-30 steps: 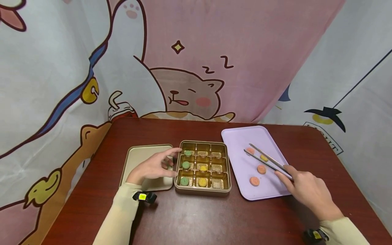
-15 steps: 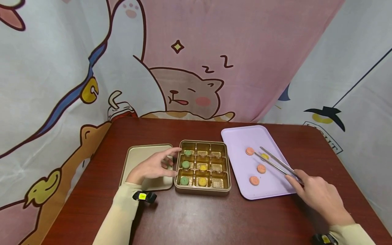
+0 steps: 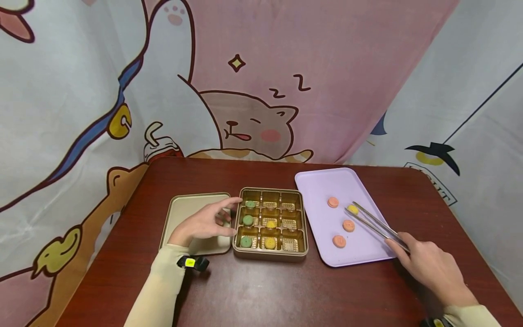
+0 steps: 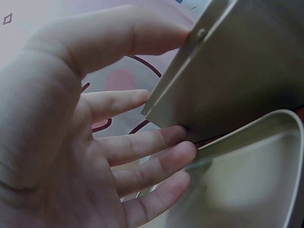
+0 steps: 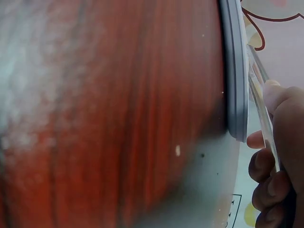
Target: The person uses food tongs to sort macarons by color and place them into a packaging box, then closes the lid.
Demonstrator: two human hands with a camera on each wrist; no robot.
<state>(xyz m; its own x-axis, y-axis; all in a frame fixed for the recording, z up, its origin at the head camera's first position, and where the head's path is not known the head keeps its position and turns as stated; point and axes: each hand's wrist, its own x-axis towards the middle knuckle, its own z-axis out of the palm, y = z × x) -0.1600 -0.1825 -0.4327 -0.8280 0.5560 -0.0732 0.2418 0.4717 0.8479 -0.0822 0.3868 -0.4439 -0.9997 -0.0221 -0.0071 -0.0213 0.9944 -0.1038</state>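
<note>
My right hand (image 3: 433,268) grips metal tongs (image 3: 377,227) over the lilac tray (image 3: 323,186). The tong tips stand apart, one on each side of a yellow macaron (image 3: 352,209). Pink-orange macarons (image 3: 348,225) lie around it on the tray. With fingers spread and relaxed, my left hand (image 3: 206,221) touches the left side of a gold tin (image 3: 271,256), thumb and index fingertips at its rim. Inside, green macarons (image 3: 248,220) sit in the left column of compartments; yellow macarons (image 3: 270,243) sit in the middle column's middle and front compartments.
The tin's flat lid (image 3: 180,213) lies left of the tin, partly under my left hand. A dark red wooden table (image 3: 261,290) carries everything. Behind it hangs a cloth (image 3: 347,68) printed with cartoon animals.
My right hand has moved right and slightly toward me, bringing the tong tips from the far pink-orange macaron to the yellow one. The left hand and the tin stay put.
</note>
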